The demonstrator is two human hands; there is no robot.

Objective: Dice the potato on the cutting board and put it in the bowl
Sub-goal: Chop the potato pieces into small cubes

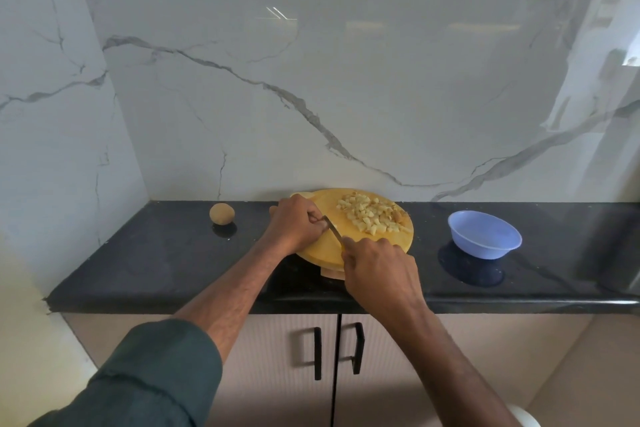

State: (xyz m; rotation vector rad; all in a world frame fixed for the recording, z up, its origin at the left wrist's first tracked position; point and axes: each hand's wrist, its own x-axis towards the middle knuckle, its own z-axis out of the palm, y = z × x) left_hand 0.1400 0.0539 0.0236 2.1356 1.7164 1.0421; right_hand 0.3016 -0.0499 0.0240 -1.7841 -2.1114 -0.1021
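Observation:
A round wooden cutting board (322, 250) lies on the black counter, with a pile of diced potato (372, 215) on its far right part. My right hand (381, 274) grips the yellow handle of a knife (333, 229) over the board's near edge. The blade points up and left. My left hand (294, 224) is on the board's left side, its fingers curled round the far end of the blade. Anything under those fingers is hidden. A light blue bowl (485, 234) stands empty on the counter, right of the board.
A whole unpeeled potato (222, 214) sits on the counter (156, 260) left of the board. A marble wall rises right behind the counter and on the left. Below the counter's front edge are cabinet doors with two black handles (337, 348).

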